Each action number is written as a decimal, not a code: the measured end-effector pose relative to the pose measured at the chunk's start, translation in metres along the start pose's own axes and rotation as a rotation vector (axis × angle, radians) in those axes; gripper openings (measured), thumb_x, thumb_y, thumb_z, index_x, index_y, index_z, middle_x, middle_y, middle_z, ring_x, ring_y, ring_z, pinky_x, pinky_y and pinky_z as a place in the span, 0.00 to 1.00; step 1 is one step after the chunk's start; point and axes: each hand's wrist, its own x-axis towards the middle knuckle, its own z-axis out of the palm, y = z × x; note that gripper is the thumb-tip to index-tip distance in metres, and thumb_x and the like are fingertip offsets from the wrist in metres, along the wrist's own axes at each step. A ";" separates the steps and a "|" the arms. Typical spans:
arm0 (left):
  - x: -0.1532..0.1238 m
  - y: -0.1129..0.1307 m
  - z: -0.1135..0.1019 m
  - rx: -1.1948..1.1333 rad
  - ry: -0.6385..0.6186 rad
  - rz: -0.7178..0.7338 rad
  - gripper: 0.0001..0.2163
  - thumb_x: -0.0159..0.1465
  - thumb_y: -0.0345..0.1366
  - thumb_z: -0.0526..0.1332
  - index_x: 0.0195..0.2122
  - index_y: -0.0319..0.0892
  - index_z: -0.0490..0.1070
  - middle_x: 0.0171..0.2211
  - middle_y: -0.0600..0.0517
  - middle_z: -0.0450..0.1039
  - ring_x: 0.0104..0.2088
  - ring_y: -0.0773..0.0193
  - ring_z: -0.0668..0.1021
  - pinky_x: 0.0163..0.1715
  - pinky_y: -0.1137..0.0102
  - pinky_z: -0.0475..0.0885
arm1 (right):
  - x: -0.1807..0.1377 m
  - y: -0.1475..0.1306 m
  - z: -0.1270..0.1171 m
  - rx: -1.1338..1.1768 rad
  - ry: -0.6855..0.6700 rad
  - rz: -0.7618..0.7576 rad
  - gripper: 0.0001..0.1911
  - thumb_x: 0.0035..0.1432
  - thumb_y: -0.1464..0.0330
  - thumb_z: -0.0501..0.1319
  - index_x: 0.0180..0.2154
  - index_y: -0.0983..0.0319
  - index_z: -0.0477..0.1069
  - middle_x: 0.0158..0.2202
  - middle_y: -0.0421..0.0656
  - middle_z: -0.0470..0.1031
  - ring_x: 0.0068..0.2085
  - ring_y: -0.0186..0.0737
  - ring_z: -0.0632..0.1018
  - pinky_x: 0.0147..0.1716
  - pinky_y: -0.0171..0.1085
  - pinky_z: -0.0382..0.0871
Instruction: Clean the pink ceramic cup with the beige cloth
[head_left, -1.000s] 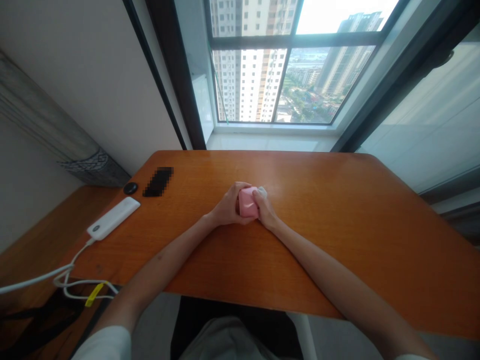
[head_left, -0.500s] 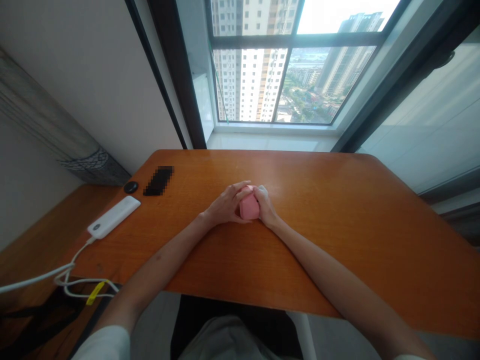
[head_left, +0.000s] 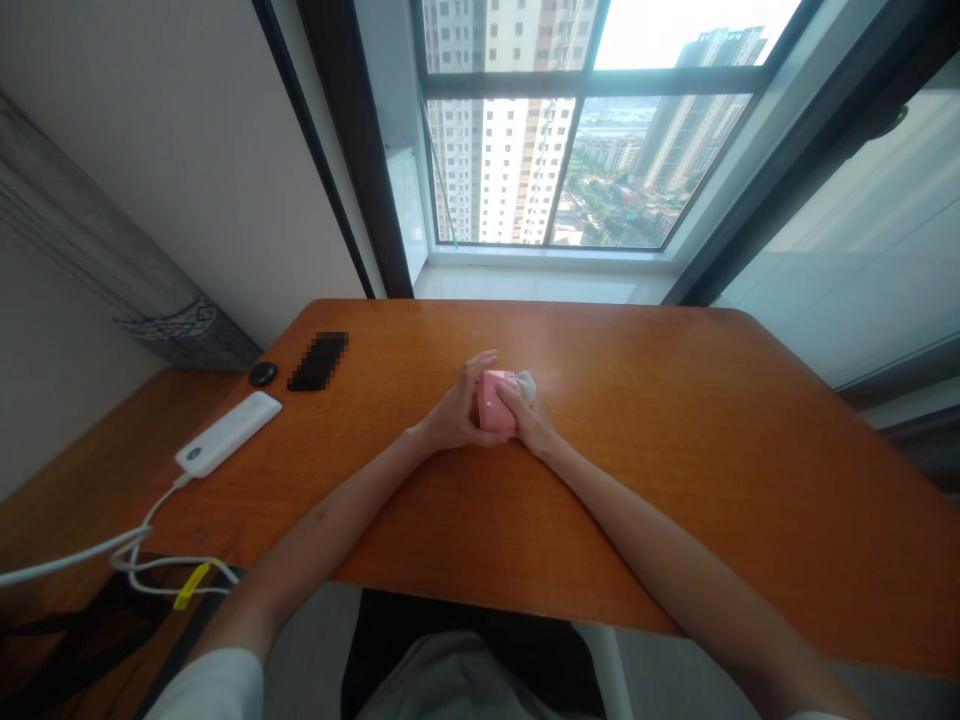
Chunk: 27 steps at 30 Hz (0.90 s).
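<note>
A small pink soft pack (head_left: 493, 402), which looks like a tissue pack, is held between my two hands above the middle of the wooden table (head_left: 660, 450). A whitish tuft (head_left: 526, 386), like tissue, shows at its right end. My left hand (head_left: 459, 408) curves around the left side, its thumb along the near lower edge and a finger raised at the far side. The right hand (head_left: 531, 422) grips the right part, with its thumb laid across the face toward me; its other fingers are mostly hidden.
On the table's left side lie a white power bank (head_left: 229, 434) with a white cable (head_left: 142, 540), a round black object (head_left: 262, 374) and a pixelated dark phone-like object (head_left: 319, 362). A window (head_left: 555, 170) stands beyond the far edge.
My left fingers have lifted off the top of the pink pack and opened a little. My right thumb has come across its face, and more of the whitish tuft shows.
</note>
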 end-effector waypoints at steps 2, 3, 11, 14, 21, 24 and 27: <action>0.000 0.000 -0.003 0.138 -0.045 0.084 0.63 0.51 0.59 0.87 0.81 0.53 0.53 0.81 0.33 0.53 0.80 0.27 0.62 0.79 0.32 0.63 | 0.001 0.002 0.000 0.013 0.009 0.007 0.29 0.62 0.37 0.70 0.37 0.56 0.75 0.35 0.40 0.76 0.36 0.42 0.74 0.38 0.41 0.73; 0.001 0.001 -0.005 0.190 -0.067 0.098 0.61 0.52 0.58 0.87 0.81 0.53 0.55 0.80 0.33 0.55 0.80 0.28 0.63 0.79 0.33 0.64 | 0.002 0.003 0.000 0.017 0.011 0.011 0.29 0.62 0.36 0.70 0.37 0.56 0.75 0.35 0.40 0.76 0.36 0.41 0.74 0.38 0.40 0.73; 0.008 0.015 -0.001 0.019 0.011 -0.100 0.52 0.51 0.53 0.85 0.73 0.47 0.63 0.68 0.38 0.72 0.66 0.36 0.79 0.70 0.43 0.77 | -0.002 -0.001 0.000 -0.038 0.030 -0.032 0.30 0.59 0.37 0.72 0.35 0.56 0.74 0.32 0.39 0.73 0.35 0.42 0.72 0.35 0.41 0.71; 0.009 0.014 0.001 -0.168 -0.035 -0.243 0.47 0.58 0.55 0.81 0.72 0.45 0.62 0.64 0.40 0.75 0.60 0.41 0.82 0.62 0.48 0.81 | -0.004 -0.005 0.000 -0.067 0.003 -0.043 0.28 0.57 0.40 0.76 0.32 0.55 0.73 0.29 0.38 0.70 0.32 0.41 0.70 0.32 0.41 0.68; 0.005 0.002 0.002 -0.095 -0.009 -0.073 0.61 0.56 0.63 0.83 0.81 0.51 0.51 0.79 0.34 0.57 0.77 0.29 0.68 0.77 0.35 0.67 | -0.003 -0.006 0.001 0.060 0.017 0.028 0.27 0.59 0.40 0.74 0.37 0.56 0.76 0.33 0.39 0.76 0.35 0.42 0.74 0.37 0.42 0.73; 0.013 -0.002 0.001 0.063 -0.036 0.089 0.63 0.52 0.59 0.87 0.82 0.55 0.51 0.82 0.35 0.50 0.81 0.28 0.60 0.79 0.33 0.64 | 0.008 -0.004 0.000 0.127 0.059 0.071 0.26 0.59 0.40 0.73 0.37 0.56 0.76 0.35 0.39 0.76 0.36 0.42 0.74 0.39 0.42 0.74; 0.028 -0.004 0.003 0.103 -0.020 0.103 0.57 0.57 0.52 0.85 0.81 0.53 0.53 0.78 0.35 0.58 0.78 0.31 0.67 0.77 0.36 0.69 | 0.027 -0.003 -0.002 0.169 0.123 0.109 0.25 0.58 0.42 0.72 0.33 0.56 0.74 0.32 0.38 0.74 0.34 0.40 0.72 0.38 0.40 0.73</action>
